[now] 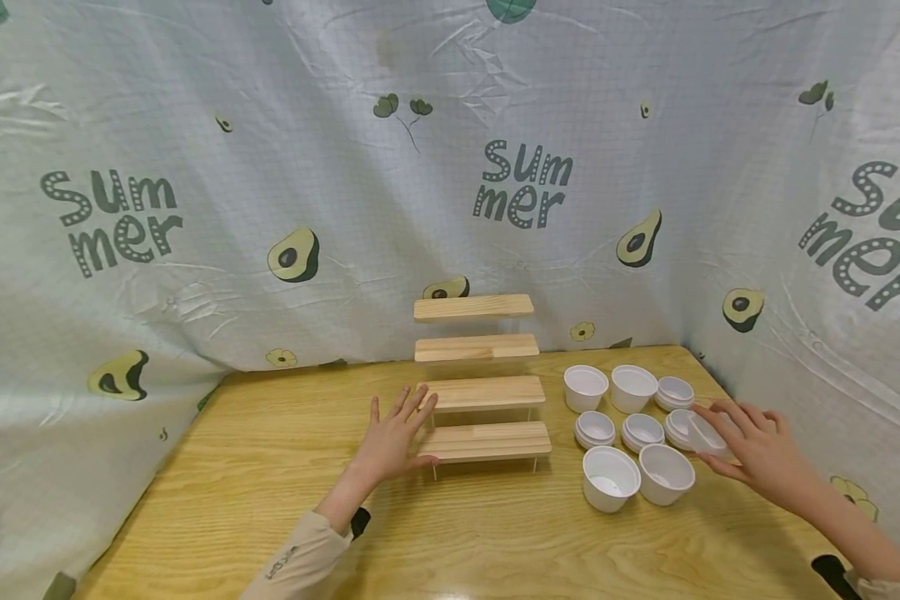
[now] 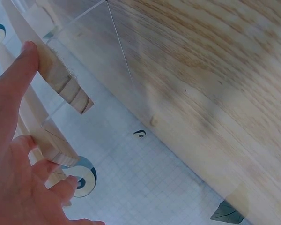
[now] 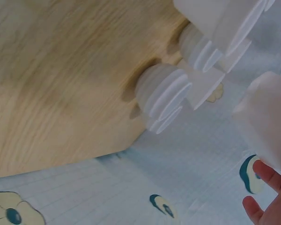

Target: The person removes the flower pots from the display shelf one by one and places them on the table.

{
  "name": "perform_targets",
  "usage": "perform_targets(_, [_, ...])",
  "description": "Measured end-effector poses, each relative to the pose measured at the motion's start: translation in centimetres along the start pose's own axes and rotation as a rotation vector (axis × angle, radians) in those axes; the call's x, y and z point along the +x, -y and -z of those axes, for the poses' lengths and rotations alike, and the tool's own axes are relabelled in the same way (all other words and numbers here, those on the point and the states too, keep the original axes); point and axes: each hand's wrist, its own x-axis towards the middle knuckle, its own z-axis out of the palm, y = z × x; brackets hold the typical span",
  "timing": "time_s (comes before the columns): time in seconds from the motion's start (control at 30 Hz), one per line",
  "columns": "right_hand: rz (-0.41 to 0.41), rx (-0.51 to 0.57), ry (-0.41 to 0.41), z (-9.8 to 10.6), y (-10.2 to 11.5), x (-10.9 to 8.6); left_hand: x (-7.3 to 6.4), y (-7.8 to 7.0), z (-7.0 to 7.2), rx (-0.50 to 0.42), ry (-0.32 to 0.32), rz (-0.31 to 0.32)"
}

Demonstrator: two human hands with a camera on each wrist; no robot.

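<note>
A stepped display rack (image 1: 483, 442) of several pale wooden boards on clear supports stands mid-table. My left hand (image 1: 392, 442) is at its left side with fingers spread, touching the ends of the lower boards; in the left wrist view the thumb (image 2: 25, 61) lies against one board end (image 2: 68, 86). At the right, my right hand (image 1: 757, 450) holds a white plastic cup (image 1: 708, 437) between thumb and fingers, tilted and lifted off the table. The same cup (image 3: 264, 117) shows at the right edge of the right wrist view, with part of the hand out of frame.
Two tall white cups (image 1: 607, 479) stand in front on the wooden table (image 1: 270, 483), and two more tall cups (image 1: 633, 387) at the back. Several short white tubs (image 1: 642, 429) sit among them. A printed cloth (image 1: 390, 200) hangs behind and on both sides.
</note>
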Motion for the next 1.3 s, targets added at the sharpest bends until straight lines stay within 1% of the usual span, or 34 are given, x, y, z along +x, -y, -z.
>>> perform_targets(0.1, [-0.018,-0.01,0.027,-0.2,-0.2,-0.5,0.0,0.0,-0.1,0.005,0.008,0.004])
perform_targets(0.23, [-0.03,-0.022,0.042,-0.6,-0.5,-1.1,0.1,0.0,-0.2,0.025,0.009,0.007])
perform_targets(0.43, [-0.014,-0.054,0.052,-1.6,-1.1,-2.0,0.1,0.0,-0.2,0.032,0.007,0.004])
perform_targets(0.67, [-0.013,-0.054,0.121,-2.8,-1.2,-2.7,0.1,0.1,-0.3,0.046,0.011,0.006])
perform_targets(0.87, [0.026,-0.057,0.088,-3.8,-1.4,-3.1,0.1,0.1,-0.3,0.044,0.009,0.006])
perform_targets(1.0, [0.026,-0.055,0.079,-4.2,-1.5,-3.4,0.1,0.1,-0.3,0.047,0.004,0.003])
perform_targets(1.17, [0.03,-0.062,0.076,-4.4,-1.4,-3.5,0.0,0.0,-0.2,0.049,-0.001,0.0])
perform_targets(1.3, [0.026,-0.064,0.099,-4.5,-1.3,-3.6,0.0,0.0,-0.2,0.052,0.002,-0.002])
